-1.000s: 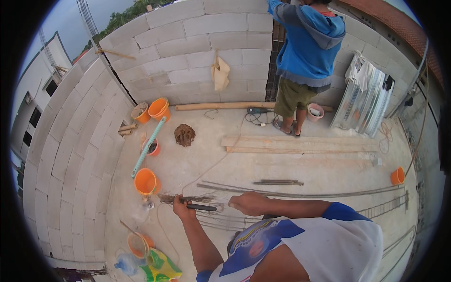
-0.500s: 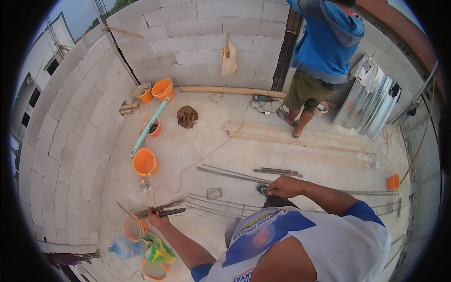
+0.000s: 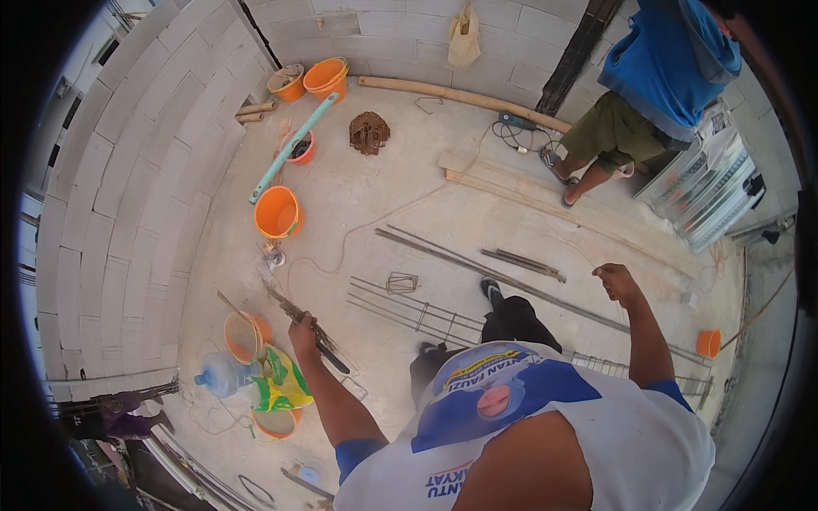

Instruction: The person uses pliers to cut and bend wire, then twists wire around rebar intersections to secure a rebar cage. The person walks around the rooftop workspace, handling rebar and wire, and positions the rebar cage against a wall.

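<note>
A: Logging the left hand (image 3: 302,335). What is it holding?
B: It is gripping a bundle of thin wires (image 3: 285,302) and a dark-handled tool (image 3: 333,358) together, fingers wrapping around both. Wire ends are pointing toward the upper left, the handle toward the lower right.
A: And the right hand (image 3: 617,284)?
B: It is hanging well apart, nearest the short rods (image 3: 524,265). Its fingers are curling in; I cannot tell whether they are pinching anything.
A: Surroundings?
B: A rebar cage (image 3: 421,317) is lying on the floor between the hands. An orange bucket (image 3: 269,330) and a yellow-green bag (image 3: 290,383) are standing near the left hand.
A: Handling judgement?
B: Sharing one fist, wires and tool are probably needing a firm, even squeeze, or strands could be slipping out. Pointing loose ends away from the body is seeming wise. The shoe (image 3: 491,292) is resting beside the cage, so footing is deserving attention too.
</note>
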Demonstrator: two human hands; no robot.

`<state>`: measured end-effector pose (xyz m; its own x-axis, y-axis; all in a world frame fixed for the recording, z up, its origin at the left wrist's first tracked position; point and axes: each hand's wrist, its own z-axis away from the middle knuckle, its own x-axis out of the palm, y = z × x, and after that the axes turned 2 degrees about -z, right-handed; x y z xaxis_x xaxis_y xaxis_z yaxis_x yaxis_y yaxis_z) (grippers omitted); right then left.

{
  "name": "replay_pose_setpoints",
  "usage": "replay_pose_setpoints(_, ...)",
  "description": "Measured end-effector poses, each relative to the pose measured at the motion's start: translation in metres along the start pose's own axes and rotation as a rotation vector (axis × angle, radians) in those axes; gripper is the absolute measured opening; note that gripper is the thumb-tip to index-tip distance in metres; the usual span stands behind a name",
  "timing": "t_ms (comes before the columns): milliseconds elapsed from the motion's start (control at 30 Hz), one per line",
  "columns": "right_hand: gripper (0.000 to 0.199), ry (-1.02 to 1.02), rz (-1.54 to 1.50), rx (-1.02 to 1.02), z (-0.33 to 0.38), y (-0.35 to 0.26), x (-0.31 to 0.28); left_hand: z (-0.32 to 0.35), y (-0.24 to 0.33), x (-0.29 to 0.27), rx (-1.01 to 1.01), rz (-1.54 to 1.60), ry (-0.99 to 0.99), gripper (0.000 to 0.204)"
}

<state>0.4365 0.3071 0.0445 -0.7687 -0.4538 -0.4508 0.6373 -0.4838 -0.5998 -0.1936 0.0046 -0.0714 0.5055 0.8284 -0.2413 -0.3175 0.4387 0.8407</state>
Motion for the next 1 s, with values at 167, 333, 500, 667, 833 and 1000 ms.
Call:
replay_pose_setpoints(167, 0.028, -0.045, -0.27, 0.056, -0.044, 0.057, 0.014, -0.011, -0.026, 0.068, -0.06, -0.298, -0.066, 0.032)
replay_pose_setpoints(333, 0.026, -0.068, -0.231, 0.291, -0.109, 0.088, 0.002, 0.007, 0.002, 0.152, -0.117, -0.286, -0.209, 0.031)
replay_pose_setpoints(500, 0.026, -0.289, -0.043, 0.152, -0.174, 0.098, -0.028, 0.028, 0.032, 0.232, -0.191, -0.281, -0.266, 0.04)
replay_pose_setpoints(667, 0.027, -0.416, -0.383, 0.257, -0.194, 0.034, -0.04, 0.04, 0.037, 0.316, -0.153, -0.23, -0.353, 0.043)
replay_pose_setpoints(833, 0.028, -0.388, -0.16, -0.054, -0.206, -0.027, -0.01, 0.072, 0.063, 0.383, -0.172, -0.104, -0.417, 0.032)
replay_pose_setpoints(1000, 0.027, -0.19, 0.047, -0.466, -0.213, -0.05, 0.07, 0.091, 0.051, 0.44, -0.137, -0.032, -0.369, 0.036)
